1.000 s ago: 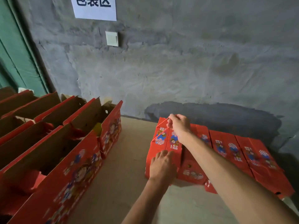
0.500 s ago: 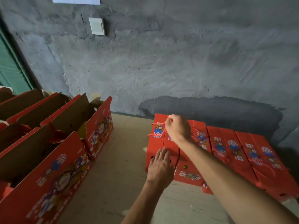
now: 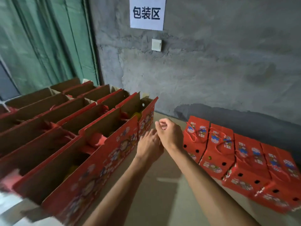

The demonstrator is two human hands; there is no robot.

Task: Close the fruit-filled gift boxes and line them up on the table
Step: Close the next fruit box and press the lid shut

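A person's two bare forearms reach forward over a plywood table (image 3: 162, 201) set against a rough grey wall. To the right, a row of closed red gift boxes (image 3: 228, 149) with cartoon prints and cord handles lies side by side along the wall. To the left, several open red gift boxes (image 3: 104, 144) stand with their brown cardboard flaps upright; yellow fruit shows inside a few. The left hand (image 3: 149, 144) has its fingers extended, just beside the side of the nearest open box. The right hand (image 3: 169, 133) hangs close beside it, fingers loosely curled, holding nothing. The step in hand seems to be fetching the next open box; the next move likely calls for gripping it, folding its flaps shut and placing it at the row's left end
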